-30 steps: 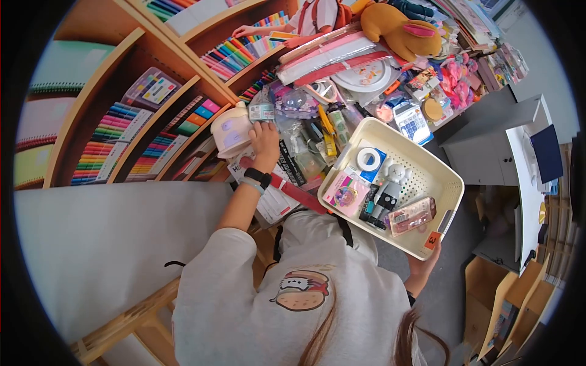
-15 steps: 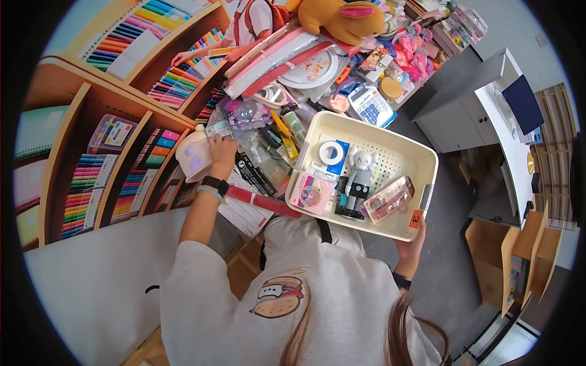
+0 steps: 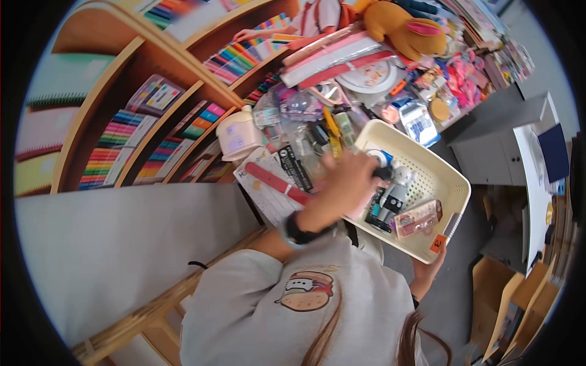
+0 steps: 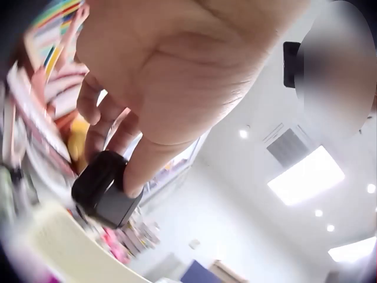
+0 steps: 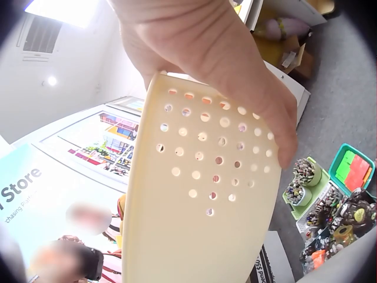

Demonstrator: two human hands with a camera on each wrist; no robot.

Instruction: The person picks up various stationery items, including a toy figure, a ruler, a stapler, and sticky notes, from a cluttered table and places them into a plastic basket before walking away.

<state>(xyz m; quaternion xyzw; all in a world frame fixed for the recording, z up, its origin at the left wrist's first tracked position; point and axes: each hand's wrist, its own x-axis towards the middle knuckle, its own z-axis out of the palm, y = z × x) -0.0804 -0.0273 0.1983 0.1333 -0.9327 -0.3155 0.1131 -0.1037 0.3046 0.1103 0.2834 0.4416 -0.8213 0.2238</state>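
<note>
A cream perforated basket is held out in front of me. My right hand grips its near corner from below; in the right wrist view the right hand lies curled against the basket's underside. Over the basket's left side, my left hand pinches a small black object. The left wrist view shows the thumb and fingers of that left hand closed round the black object. In the basket lie a tape roll, a grey figure toy and a pink case.
A table heaped with stationery lies ahead, with a red ruler, a cream house-shaped item and a plush toy. Wooden shelves of coloured pens stand left. Another person stands beyond. A grey cabinet is at right.
My left hand has left the pile by the cream house-shaped item and swung right to the basket, now pinching a small black object. The right hand still holds the basket.
</note>
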